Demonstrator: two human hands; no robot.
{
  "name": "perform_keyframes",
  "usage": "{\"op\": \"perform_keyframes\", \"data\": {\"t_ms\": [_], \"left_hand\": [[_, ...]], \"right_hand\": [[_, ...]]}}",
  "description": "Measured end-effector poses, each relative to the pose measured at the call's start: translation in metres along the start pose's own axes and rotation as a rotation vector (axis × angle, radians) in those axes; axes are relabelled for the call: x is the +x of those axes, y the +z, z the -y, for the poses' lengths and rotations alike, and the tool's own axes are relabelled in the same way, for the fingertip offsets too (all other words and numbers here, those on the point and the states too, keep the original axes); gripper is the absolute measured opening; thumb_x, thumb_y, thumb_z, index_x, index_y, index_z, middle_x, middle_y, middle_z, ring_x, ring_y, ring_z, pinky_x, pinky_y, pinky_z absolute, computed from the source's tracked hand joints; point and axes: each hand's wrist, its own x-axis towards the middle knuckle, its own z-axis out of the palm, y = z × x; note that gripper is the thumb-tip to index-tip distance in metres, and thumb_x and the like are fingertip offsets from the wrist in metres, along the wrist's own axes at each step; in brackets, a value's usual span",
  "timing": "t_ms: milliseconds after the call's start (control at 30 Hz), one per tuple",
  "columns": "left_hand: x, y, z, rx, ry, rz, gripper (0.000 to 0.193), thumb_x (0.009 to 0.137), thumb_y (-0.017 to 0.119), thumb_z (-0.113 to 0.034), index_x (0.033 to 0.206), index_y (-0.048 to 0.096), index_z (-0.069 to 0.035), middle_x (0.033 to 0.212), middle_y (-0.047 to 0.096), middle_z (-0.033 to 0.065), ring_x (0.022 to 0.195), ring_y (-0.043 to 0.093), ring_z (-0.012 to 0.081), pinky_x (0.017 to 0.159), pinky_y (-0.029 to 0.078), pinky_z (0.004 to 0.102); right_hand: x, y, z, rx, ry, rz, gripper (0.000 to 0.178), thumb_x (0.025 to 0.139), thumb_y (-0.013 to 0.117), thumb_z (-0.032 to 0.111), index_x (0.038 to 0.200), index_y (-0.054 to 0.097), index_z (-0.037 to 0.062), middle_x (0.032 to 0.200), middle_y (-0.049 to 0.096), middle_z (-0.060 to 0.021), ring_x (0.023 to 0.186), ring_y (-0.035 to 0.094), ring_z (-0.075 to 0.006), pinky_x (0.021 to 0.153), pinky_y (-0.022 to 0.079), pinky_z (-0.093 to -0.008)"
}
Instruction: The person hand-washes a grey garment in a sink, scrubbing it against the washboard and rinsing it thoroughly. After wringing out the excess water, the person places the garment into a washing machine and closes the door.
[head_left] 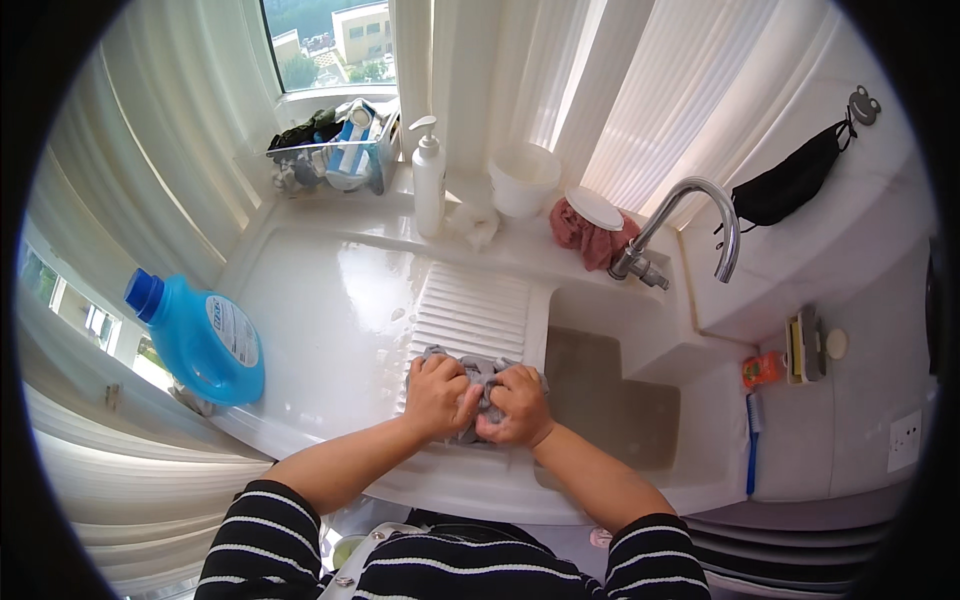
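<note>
A wet-looking grey cloth (468, 432) lies bunched on the lower part of the ribbed washboard (470, 305), which is moulded into the white sink counter. My left hand (438, 396) is closed on the cloth's left side, knuckles up. Close beside it, my right hand (517, 405) grips the cloth's right side, near the edge of the basin. Much of the cloth is hidden under my fingers. Greyish water (610, 400) stands in the basin to the right.
A blue detergent bottle (205, 335) stands at left. Along the back are a clear bin (385, 160), a white pump bottle (429, 185), a white tub (524, 180), a reddish cloth (590, 235) and a curved faucet (690, 190). A blue brush (754, 440) hangs at right.
</note>
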Motion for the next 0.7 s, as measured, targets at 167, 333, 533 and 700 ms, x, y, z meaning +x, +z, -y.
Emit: {"op": "perform_keyframes", "data": {"t_ms": [167, 333, 533, 700], "left_hand": [[0.069, 0.016, 0.032, 0.080, -0.448, 0.118, 0.042, 0.080, 0.066, -0.046, 0.103, 0.065, -0.011, 0.118, 0.055, 0.0145, 0.111, 0.048, 0.0349, 0.089, 0.035, 0.0554], [0.005, -0.021, 0.017, -0.112, -0.244, 0.211, 0.065, 0.069, 0.074, -0.057, 0.111, 0.066, -0.008, 0.141, 0.036, 0.0278, 0.121, 0.040, 0.0473, 0.099, 0.033, 0.0597], [0.021, 0.005, 0.008, -0.028, -0.162, -0.026, 0.024, 0.079, 0.071, -0.026, 0.075, 0.060, -0.006, 0.084, 0.061, 0.0083, 0.077, 0.050, 0.0312, 0.071, 0.040, 0.0426], [0.076, 0.024, 0.039, 0.041, -0.357, -0.172, 0.028, 0.074, 0.073, -0.033, 0.082, 0.063, -0.008, 0.105, 0.060, 0.0103, 0.099, 0.053, 0.0337, 0.083, 0.040, 0.0490]], "right_hand": [[0.055, 0.006, -0.047, -0.002, 0.674, 0.081, 0.069, 0.064, 0.081, 0.043, 0.118, 0.057, 0.0076, 0.133, 0.043, -0.0201, 0.127, 0.041, -0.0372, 0.103, 0.039, -0.0464], [-0.001, -0.026, 0.015, 0.040, 0.456, 0.240, 0.077, 0.059, 0.084, 0.053, 0.117, 0.060, 0.0074, 0.134, 0.041, -0.0250, 0.128, 0.038, -0.0443, 0.106, 0.034, -0.0535], [0.008, 0.010, -0.009, -0.029, 0.176, -0.009, 0.047, 0.053, 0.076, 0.034, 0.090, 0.062, 0.0087, 0.103, 0.059, -0.0134, 0.095, 0.056, -0.0338, 0.084, 0.043, -0.0447], [0.065, 0.010, -0.040, 0.000, 0.610, 0.191, 0.089, 0.060, 0.078, 0.037, 0.138, 0.044, 0.0075, 0.110, 0.060, -0.0155, 0.106, 0.056, -0.0322, 0.098, 0.037, -0.0450]]}}
